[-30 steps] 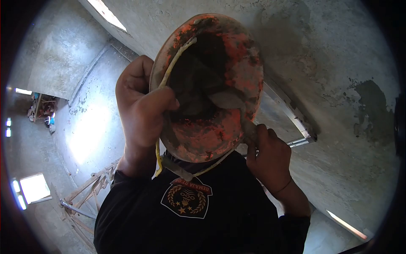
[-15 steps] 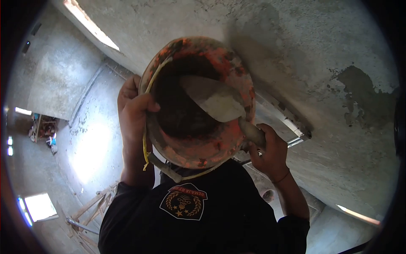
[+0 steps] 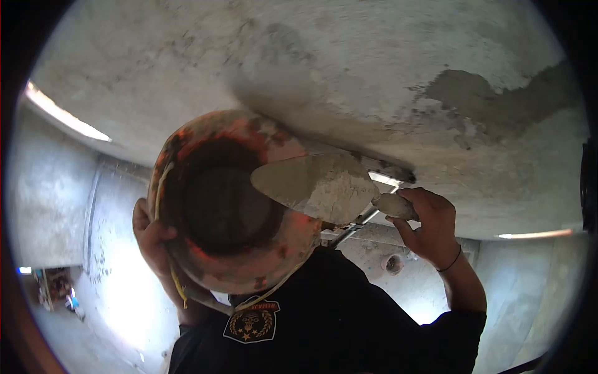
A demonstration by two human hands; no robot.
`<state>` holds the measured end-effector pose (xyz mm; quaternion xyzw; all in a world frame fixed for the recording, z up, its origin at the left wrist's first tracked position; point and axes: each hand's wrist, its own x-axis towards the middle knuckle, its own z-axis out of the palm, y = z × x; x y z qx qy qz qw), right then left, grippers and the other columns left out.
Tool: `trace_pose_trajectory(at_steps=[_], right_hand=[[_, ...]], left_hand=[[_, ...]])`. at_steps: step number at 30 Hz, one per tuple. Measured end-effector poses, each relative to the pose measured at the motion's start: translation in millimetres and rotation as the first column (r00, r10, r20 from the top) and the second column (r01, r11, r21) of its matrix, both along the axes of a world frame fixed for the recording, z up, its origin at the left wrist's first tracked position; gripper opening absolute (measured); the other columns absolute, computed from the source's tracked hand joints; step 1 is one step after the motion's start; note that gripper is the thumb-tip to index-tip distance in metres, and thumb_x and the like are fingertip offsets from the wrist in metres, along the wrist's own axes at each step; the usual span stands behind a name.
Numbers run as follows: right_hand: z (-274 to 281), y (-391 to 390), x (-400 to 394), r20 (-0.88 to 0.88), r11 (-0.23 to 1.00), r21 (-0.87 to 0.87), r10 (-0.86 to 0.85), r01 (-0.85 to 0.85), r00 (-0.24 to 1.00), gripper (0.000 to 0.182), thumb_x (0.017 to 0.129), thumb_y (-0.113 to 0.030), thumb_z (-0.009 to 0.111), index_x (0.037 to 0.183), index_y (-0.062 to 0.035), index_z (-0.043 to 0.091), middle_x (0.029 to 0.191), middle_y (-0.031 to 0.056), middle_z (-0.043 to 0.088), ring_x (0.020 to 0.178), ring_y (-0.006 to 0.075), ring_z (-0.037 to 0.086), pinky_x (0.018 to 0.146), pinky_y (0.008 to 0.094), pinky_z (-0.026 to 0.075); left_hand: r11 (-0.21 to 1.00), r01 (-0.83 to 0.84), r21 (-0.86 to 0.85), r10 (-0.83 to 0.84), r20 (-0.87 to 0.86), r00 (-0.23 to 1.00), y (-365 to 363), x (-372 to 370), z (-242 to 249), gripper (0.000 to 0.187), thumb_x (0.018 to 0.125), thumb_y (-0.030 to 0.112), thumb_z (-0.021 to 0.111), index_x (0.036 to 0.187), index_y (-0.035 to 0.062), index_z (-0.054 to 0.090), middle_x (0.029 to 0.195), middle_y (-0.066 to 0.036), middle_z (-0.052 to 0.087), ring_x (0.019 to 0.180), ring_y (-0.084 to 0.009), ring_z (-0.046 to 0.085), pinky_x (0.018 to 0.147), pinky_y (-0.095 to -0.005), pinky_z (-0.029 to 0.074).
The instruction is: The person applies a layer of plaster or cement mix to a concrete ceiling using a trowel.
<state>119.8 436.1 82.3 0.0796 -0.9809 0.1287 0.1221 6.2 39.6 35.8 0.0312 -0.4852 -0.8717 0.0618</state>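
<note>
My left hand grips the left rim of a round orange bucket, thumb over the edge. Dark grey stains coat the bucket, and its dim inside shows no clear contents. From its rim hang a yellow cord and a grey tube-like handle. In my right hand is a pointing trowel, held by its stubby handle. The blade points left, its tip in front of the bucket's opening and its heel beyond the right rim. Pale grey residue covers part of the blade.
A rough grey plastered wall fills the upper view, with a darker damp-looking patch. A long straight bar lies behind the trowel. A small round container stands below, and cluttered items sit far left.
The bucket and my left hand have shifted left and down in view. My right hand has drawn the trowel rightward, partly out from over the bucket, and the blade now lies more level.
</note>
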Motion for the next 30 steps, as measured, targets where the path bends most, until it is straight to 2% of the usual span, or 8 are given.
trace_pose_trajectory(at_steps=[5,8,10,20,28,30], right_hand=[[11.7,14.3,5.7,-0.058,0.998,-0.055,-0.037,0.034,0.998,0.047,0.068,-0.017,0.082,0.107,-0.0046,0.06,0.086,0.0141,0.066,0.072,0.0301,0.067,0.062,0.0365,0.053],[21.2,21.9,10.1,-0.058,0.996,-0.062,-0.068,0.065,0.996,0.045,0.068,-0.016,0.082,0.106,-0.0038,0.06,0.085,0.0147,0.066,0.071,0.0299,0.068,0.061,0.0357,0.053],[25.2,29.9,14.3,-0.107,0.996,-0.065,-0.068,0.062,0.992,0.044,0.068,-0.015,0.082,0.105,-0.0035,0.061,0.085,0.0147,0.066,0.071,0.0295,0.068,0.06,0.0354,0.053],[56.9,56.1,44.6,-0.143,0.979,0.007,-0.2,0.203,0.969,0.043,0.069,-0.017,0.081,0.104,-0.0032,0.062,0.085,0.0143,0.066,0.071,0.028,0.067,0.06,0.0352,0.052],[97.5,58.2,61.1,-0.189,0.942,0.002,-0.328,0.334,0.926,0.039,0.067,-0.01,0.079,0.101,-0.0013,0.062,0.089,0.0168,0.067,0.075,0.0302,0.067,0.067,0.0357,0.052],[105.7,62.1,68.1,-0.188,0.93,-0.023,-0.364,0.366,0.912,0.039,0.067,-0.008,0.078,0.102,-0.0008,0.061,0.091,0.0171,0.066,0.078,0.03,0.067,0.069,0.0352,0.052]], left_hand=[[0.996,0.078,-0.032,-0.078,0.011,0.997,-11.9,-7.5,-5.9,0.024,0.049,-0.003,0.042,0.072,0.0048,0.04,0.08,-0.015,0.061,0.072,-0.0222,0.056,0.078,-0.029,0.051],[1.0,0.023,-0.012,-0.022,0.049,0.999,0.4,-7.1,5.4,0.024,0.049,-0.002,0.042,0.073,0.0054,0.04,0.08,-0.014,0.06,0.073,-0.0233,0.057,0.082,-0.0319,0.051],[1.0,0.025,-0.001,-0.025,0.061,0.998,1.4,-7.8,5.5,0.024,0.05,-0.001,0.042,0.073,0.0058,0.04,0.08,-0.014,0.06,0.073,-0.0233,0.057,0.083,-0.0321,0.052],[0.995,0.095,0.003,-0.095,0.034,0.995,-13.3,-13.2,-2.9,0.026,0.05,0.0,0.042,0.076,0.0057,0.041,0.085,-0.013,0.061,0.075,-0.0219,0.055,0.083,-0.0306,0.05],[0.996,0.085,-0.014,-0.085,0.009,0.996,-18.8,-13.8,-8.3,0.026,0.053,-0.002,0.042,0.078,0.005,0.043,0.085,-0.012,0.061,0.074,-0.0202,0.054,0.081,-0.0282,0.048],[0.99,0.13,-0.048,-0.129,0.026,0.991,-25.5,-15.0,-10.9,0.026,0.053,-0.002,0.042,0.078,0.0051,0.043,0.084,-0.011,0.06,0.075,-0.0198,0.054,0.08,-0.0275,0.047]])
